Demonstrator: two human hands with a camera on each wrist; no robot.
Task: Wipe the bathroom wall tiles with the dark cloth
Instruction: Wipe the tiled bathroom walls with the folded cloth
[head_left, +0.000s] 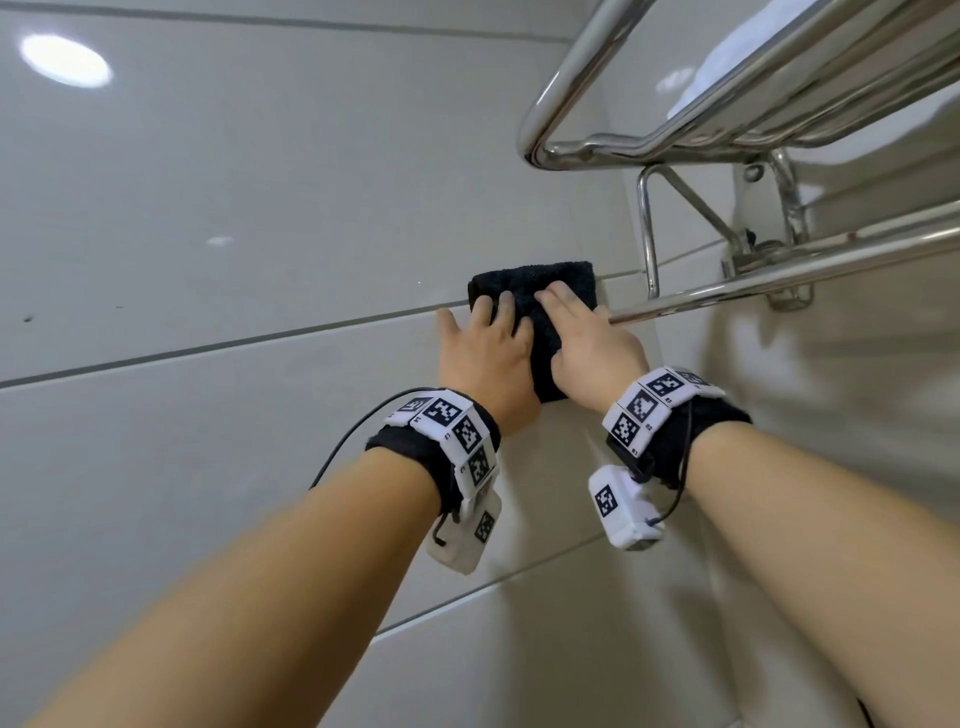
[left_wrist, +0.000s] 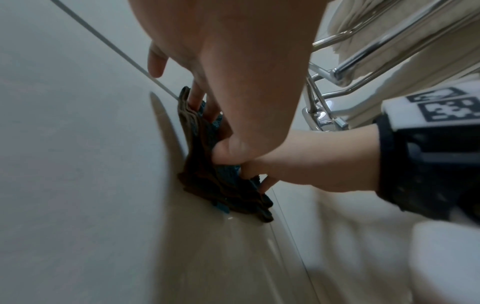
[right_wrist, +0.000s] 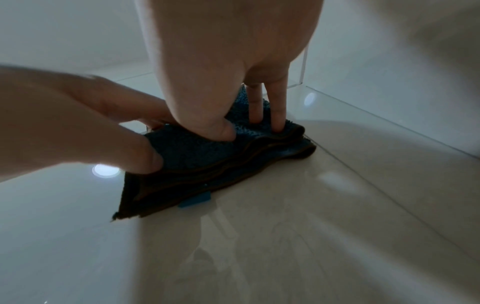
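Observation:
A folded dark cloth (head_left: 540, 283) lies flat against the glossy pale wall tiles (head_left: 234, 218), across a grout line. My left hand (head_left: 485, 338) presses its left part with straight fingers, the outer finger resting on bare tile. My right hand (head_left: 582, 338) presses its right part, fingers flat and pointing up. In the left wrist view the left hand (left_wrist: 233, 82) pushes the cloth (left_wrist: 202, 179) with fingers and thumb. In the right wrist view the right hand (right_wrist: 221, 72) bears on the cloth (right_wrist: 197, 170) with fingertips and thumb. A small blue tag (right_wrist: 194, 200) sticks out of its lower edge.
A chrome towel rack (head_left: 675, 140) juts from the wall above and right of my hands, holding a white towel (head_left: 727, 67). Its lower rail (head_left: 779, 275) ends right beside my right hand. Bare tile stretches left and below the cloth. A ceiling light reflection (head_left: 65, 60) shows top left.

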